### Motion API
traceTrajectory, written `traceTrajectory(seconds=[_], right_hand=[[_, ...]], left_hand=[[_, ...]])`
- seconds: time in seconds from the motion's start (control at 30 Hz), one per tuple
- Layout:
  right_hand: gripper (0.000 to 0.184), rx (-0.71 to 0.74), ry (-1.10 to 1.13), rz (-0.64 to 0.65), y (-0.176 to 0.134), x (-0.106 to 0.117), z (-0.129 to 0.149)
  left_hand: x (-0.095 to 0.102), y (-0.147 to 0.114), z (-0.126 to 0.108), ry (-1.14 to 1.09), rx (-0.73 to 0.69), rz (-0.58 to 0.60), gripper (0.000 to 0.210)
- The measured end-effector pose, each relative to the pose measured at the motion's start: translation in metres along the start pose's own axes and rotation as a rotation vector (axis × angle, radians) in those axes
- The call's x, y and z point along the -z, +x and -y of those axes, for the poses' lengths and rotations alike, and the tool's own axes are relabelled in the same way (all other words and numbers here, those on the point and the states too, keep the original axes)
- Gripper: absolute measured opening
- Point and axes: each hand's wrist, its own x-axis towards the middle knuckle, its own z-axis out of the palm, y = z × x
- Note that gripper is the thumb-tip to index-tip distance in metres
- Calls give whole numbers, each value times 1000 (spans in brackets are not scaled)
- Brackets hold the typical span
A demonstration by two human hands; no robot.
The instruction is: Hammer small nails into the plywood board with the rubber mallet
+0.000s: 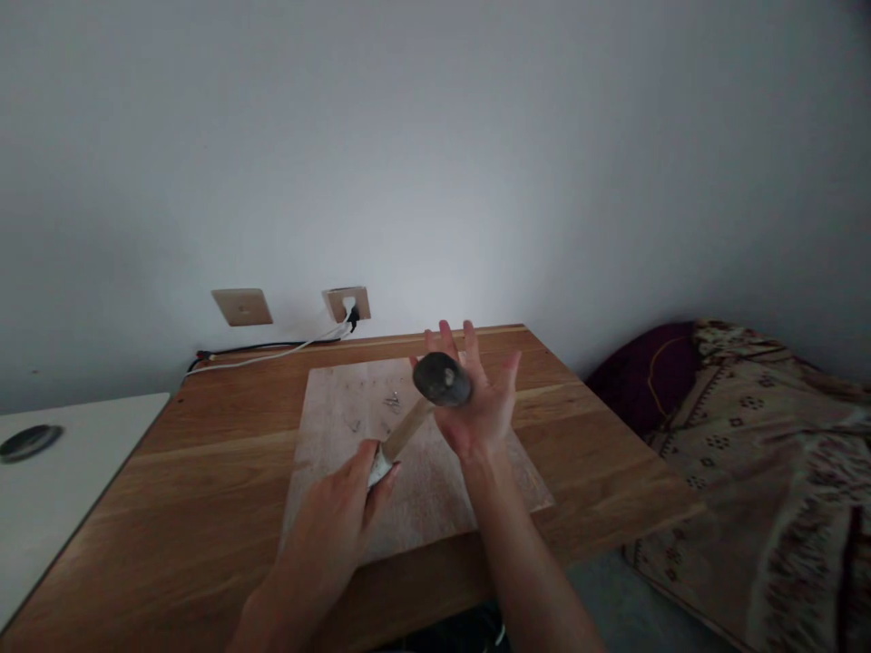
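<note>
My left hand [350, 494] is wrapped round the handle of a mallet [442, 379], low on its wooden shaft where it is covered in white. The mallet's dark, rounded head is raised and tilted up to the right. Behind that head, my right hand [486, 404] is spread with its palm up and fingers apart; whether the head touches the palm I cannot tell. Beneath both hands a pale wooden board [422, 508] lies on the table. A few small metal nails [393, 400] rest on the board, left of the mallet head.
The wooden table [183, 490] stands against a wall with two outlet plates [242, 307]. Cables [272, 355] run along its back edge. At the left is a white surface with a dark round object [31, 442]. Patterned fabric [741, 444] and a purple cushion [643, 372] are at the right.
</note>
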Motion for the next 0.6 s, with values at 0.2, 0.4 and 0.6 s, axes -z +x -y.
traceTrajectory(seconds=[0.2, 0.4, 0.6], right_hand=[[66, -9, -43, -15, -4, -6, -2], [64, 9, -55, -40, -2, 1, -6], [61, 44, -31, 41, 1, -10, 2]], left_hand=[[-1, -5, -7, -16, 38, -49, 18], [7, -3, -5, 11, 55, -90, 19], [10, -9, 0, 14, -1, -35, 19]])
